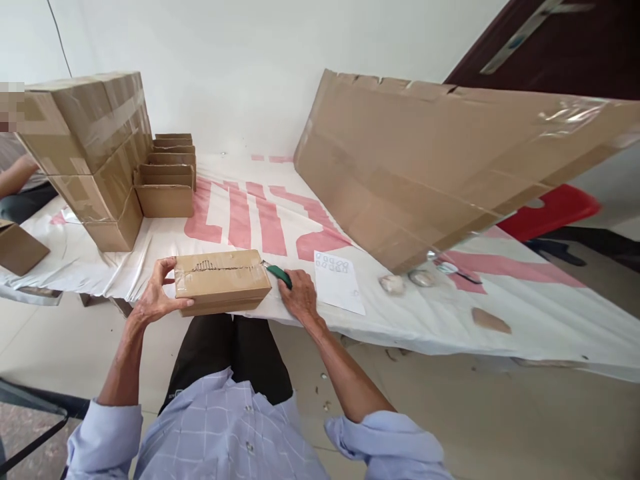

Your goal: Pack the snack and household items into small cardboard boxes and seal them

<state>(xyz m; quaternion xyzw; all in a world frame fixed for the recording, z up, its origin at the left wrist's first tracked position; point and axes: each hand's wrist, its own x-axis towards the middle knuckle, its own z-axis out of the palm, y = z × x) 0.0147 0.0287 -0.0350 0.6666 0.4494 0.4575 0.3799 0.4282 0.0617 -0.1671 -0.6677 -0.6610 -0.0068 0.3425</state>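
Note:
A small closed cardboard box [220, 283] sits at the table's front edge, with a ragged line running along the middle of its top. My left hand [159, 293] grips the box's left end, thumb on the near side and fingers at the far corner. In my right hand [300, 293] is a green-handled utility knife [279, 273], its tip at the upper right end of the box's top. A white paper sheet [340, 283] with rows of small drawn marks lies just right of that hand.
Taped boxes [95, 147] are stacked at the left, beside open cardboard trays [165, 193]. A large cardboard sheet [425, 167] leans across the right. Two small wrapped lumps [393, 285] and a cardboard scrap [491, 320] lie near it. Another person's arm [19, 175] shows far left.

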